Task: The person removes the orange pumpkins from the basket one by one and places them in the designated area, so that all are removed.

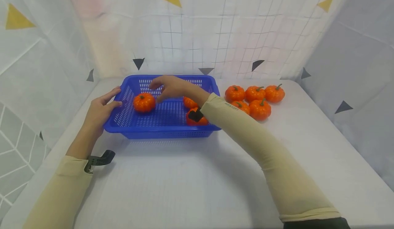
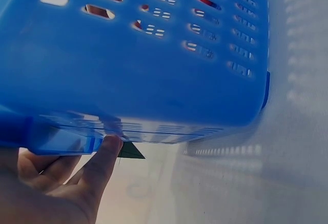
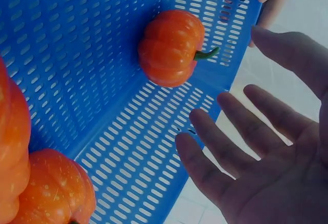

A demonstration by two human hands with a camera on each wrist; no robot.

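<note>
A blue plastic basket [image 1: 166, 129] with slotted walls stands toward the back of the table. My left hand [image 1: 99, 112] grips its left rim; the left wrist view shows the fingers at the edge of the basket wall [image 2: 128, 75]. Above the basket hovers my right hand [image 1: 174, 87], fingers apart and holding nothing, as the right wrist view also shows. Near it, a small orange pumpkin [image 1: 144, 103] with a green stem rests in the basket's left part. Two more pumpkins, one at the back [image 1: 189, 103] and one in front [image 1: 201, 121], lie at the right, partly hidden by my right arm.
Several orange pumpkins [image 1: 260, 110] sit grouped on the white table [image 1: 172, 181] to the right of the basket. One of them is partly covered by my right sleeve [image 1: 246, 129]. White sheeting [image 1: 197, 27] with triangle marks encloses the table's back and sides.
</note>
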